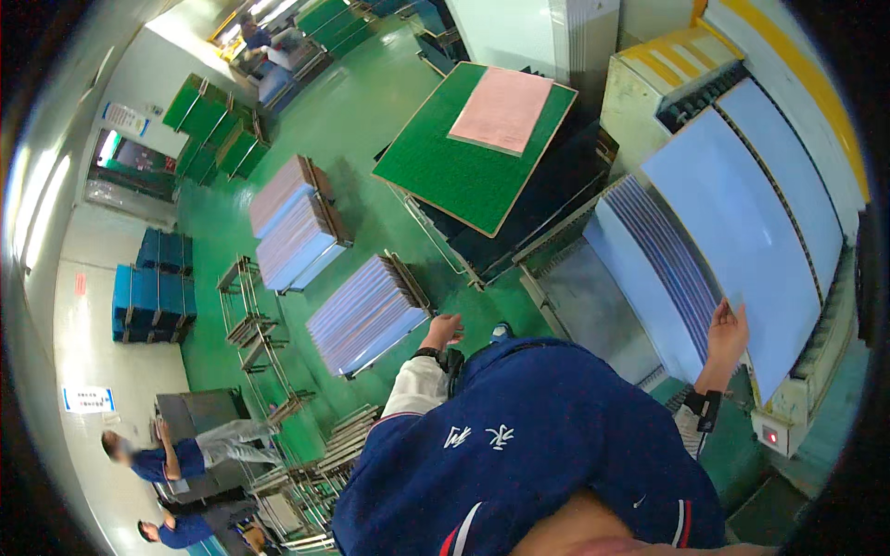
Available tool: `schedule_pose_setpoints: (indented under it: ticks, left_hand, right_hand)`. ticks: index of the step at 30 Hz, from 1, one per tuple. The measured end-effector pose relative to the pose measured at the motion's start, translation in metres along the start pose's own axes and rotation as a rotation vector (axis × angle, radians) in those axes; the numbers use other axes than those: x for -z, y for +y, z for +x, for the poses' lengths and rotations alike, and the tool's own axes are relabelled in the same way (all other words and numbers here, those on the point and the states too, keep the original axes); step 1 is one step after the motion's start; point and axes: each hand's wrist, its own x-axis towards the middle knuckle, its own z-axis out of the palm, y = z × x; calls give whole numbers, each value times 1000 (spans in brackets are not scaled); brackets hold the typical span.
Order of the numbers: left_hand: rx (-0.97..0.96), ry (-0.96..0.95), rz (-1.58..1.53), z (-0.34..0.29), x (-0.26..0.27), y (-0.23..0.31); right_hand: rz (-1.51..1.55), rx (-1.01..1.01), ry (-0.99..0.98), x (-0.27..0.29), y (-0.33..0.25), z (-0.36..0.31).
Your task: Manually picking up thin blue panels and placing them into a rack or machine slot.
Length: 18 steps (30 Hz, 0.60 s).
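My right hand (728, 332) is at the near left edge of a large light-blue panel (723, 195), its fingers closed on that edge. The panel lies sloping over the roller conveyor of a machine. Just left of it stands a row of similar thin panels (649, 278), packed upright side by side. My left hand (445, 330) hangs at my left side, fingers loosely curled, with nothing visible in it. Beyond it, a rack of upright light-blue panels (366, 313) stands on the floor.
A green-topped cart (417, 157) with a pink sheet (502, 109) stands ahead. Another panel rack (301, 241) and empty metal frames (250, 324) are to the left. Two people (190, 456) are at the lower left. A control box (777, 434) sits below the conveyor.
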Motion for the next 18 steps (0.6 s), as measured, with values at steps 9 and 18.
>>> schedule_pose_setpoints:
  ticks: [9, 18]
  left_hand:
    - [25, 16, 3, -19, -4, 11]
    - [23, 43, -1, -28, -4, 7]
  right_hand:
    - [33, -36, 18, 2, -10, 23]
    - [64, 1, -17, 2, -17, 32]
